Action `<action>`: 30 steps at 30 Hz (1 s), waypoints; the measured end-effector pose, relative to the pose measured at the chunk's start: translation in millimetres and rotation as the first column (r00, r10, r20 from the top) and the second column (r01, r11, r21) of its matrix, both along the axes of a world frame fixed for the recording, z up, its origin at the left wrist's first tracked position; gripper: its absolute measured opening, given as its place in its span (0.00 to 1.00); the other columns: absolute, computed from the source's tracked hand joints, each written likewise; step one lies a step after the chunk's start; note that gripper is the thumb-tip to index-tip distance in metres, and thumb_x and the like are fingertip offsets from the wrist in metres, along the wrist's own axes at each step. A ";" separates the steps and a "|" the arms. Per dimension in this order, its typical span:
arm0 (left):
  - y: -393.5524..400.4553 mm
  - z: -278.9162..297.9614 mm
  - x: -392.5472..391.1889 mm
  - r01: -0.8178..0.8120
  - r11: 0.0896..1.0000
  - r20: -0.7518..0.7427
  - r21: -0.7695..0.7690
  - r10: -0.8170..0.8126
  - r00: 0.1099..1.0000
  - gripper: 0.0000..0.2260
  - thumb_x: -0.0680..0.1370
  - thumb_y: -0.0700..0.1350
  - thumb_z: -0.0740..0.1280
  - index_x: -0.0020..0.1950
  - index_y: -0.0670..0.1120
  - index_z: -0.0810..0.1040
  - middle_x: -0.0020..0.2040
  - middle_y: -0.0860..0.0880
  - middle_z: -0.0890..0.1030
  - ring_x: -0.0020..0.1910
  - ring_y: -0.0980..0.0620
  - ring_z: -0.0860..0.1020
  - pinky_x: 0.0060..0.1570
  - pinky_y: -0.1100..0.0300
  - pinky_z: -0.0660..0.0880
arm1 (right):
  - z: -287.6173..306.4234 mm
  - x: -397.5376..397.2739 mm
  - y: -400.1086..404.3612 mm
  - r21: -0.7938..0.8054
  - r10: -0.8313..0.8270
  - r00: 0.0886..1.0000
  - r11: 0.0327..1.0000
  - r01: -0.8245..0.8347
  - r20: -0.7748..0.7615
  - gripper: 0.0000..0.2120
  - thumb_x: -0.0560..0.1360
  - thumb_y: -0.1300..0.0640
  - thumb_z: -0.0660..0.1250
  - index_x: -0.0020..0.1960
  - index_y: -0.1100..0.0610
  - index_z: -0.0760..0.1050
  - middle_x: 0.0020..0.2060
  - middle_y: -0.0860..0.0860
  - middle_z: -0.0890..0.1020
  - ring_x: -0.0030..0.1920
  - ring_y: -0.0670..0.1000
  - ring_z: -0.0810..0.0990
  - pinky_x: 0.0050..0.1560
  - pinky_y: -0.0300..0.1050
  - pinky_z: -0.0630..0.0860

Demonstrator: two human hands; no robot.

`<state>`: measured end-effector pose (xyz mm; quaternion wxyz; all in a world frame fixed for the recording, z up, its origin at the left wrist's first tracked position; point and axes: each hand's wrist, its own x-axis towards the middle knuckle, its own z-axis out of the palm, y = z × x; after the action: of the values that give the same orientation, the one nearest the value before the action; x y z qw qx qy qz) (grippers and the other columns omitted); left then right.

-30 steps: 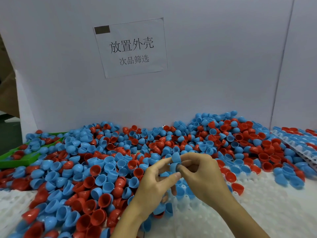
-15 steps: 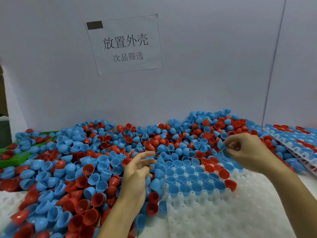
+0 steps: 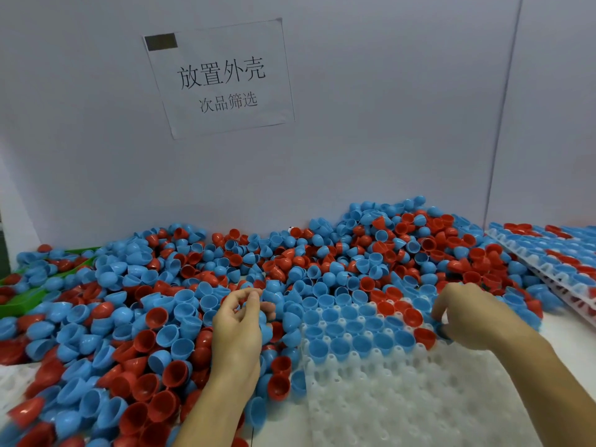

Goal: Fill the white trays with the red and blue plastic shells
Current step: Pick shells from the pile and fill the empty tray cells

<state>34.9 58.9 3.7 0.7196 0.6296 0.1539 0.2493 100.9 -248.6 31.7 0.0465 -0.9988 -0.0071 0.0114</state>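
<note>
Backdrop: a white board wall [image 3: 371,156] stands along the bench's far edge, with a paper sign [image 3: 222,77] printed in Chinese characters.
Green bin [image 3: 19,296]: at the left edge, half buried in shells.
Shell pile [image 3: 161,301]: red and blue, heaped across the left and far side.
Left hand [image 3: 240,321]: over the pile, fingers curled around a blue shell [image 3: 262,317].
White tray [image 3: 403,398]: near edge, centre-right; its far rows hold shells, mostly blue.
Right hand [image 3: 467,317]: at the tray's right edge, fingertips pinching a blue shell [image 3: 442,330].
Second tray [image 3: 548,269]: filled, at the far right corner.
</note>
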 end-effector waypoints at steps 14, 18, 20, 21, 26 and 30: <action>-9.6 10.2 -7.8 0.200 0.978 -0.133 -0.065 -0.207 0.969 0.19 0.77 0.26 0.54 0.55 0.44 0.77 0.47 0.44 0.73 0.45 0.48 0.73 0.46 0.55 0.74 | 9.7 -8.4 2.9 0.108 0.017 0.996 0.994 -0.026 0.084 0.21 0.77 0.65 0.65 0.65 0.45 0.75 0.65 0.51 0.78 0.54 0.50 0.79 0.48 0.43 0.81; -8.1 2.6 -8.3 0.318 0.944 -0.162 0.089 -0.302 0.939 0.14 0.81 0.32 0.64 0.56 0.50 0.79 0.55 0.45 0.78 0.49 0.50 0.79 0.45 0.61 0.75 | 21.3 -19.4 27.4 0.267 0.148 0.907 0.926 -0.267 0.393 0.13 0.79 0.61 0.65 0.61 0.50 0.79 0.48 0.45 0.82 0.41 0.42 0.79 0.42 0.38 0.78; -8.5 0.4 -10.7 0.333 0.921 -0.152 0.205 -0.306 0.940 0.10 0.79 0.37 0.69 0.54 0.52 0.80 0.55 0.48 0.82 0.50 0.54 0.82 0.44 0.65 0.77 | 25.3 -34.1 52.2 0.359 0.231 0.852 0.832 -0.423 0.469 0.09 0.78 0.61 0.68 0.56 0.51 0.81 0.37 0.39 0.78 0.35 0.41 0.78 0.34 0.36 0.75; -8.8 1.2 -12.4 0.331 0.919 -0.129 0.213 -0.309 0.942 0.09 0.78 0.39 0.72 0.53 0.51 0.81 0.52 0.49 0.83 0.48 0.56 0.83 0.43 0.68 0.77 | 25.3 -41.5 65.0 0.379 0.278 0.826 0.785 -0.490 0.491 0.08 0.78 0.61 0.68 0.54 0.51 0.81 0.36 0.40 0.78 0.37 0.41 0.78 0.36 0.37 0.77; -11.6 9.9 -16.5 0.460 0.881 -0.038 0.111 -0.459 0.888 0.26 0.65 0.49 0.79 0.60 0.47 0.76 0.49 0.46 0.87 0.48 0.48 0.86 0.45 0.62 0.81 | 9.6 -55.3 103.1 0.301 0.506 0.719 0.674 -0.674 0.477 0.13 0.79 0.55 0.67 0.61 0.42 0.78 0.50 0.35 0.74 0.49 0.37 0.75 0.49 0.29 0.73; -14.7 12.9 -16.9 0.482 0.851 -0.029 0.209 -0.487 0.873 0.24 0.65 0.51 0.78 0.58 0.46 0.77 0.47 0.46 0.87 0.46 0.48 0.86 0.44 0.62 0.81 | 4.5 -53.9 106.9 0.308 0.566 0.709 0.646 -0.699 0.421 0.14 0.79 0.54 0.69 0.61 0.40 0.79 0.48 0.34 0.76 0.49 0.37 0.76 0.47 0.29 0.74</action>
<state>18.0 44.3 16.6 0.6904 0.7172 -0.0457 0.0828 47.0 -141.6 36.2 0.2653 -0.8829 -0.3684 -0.1198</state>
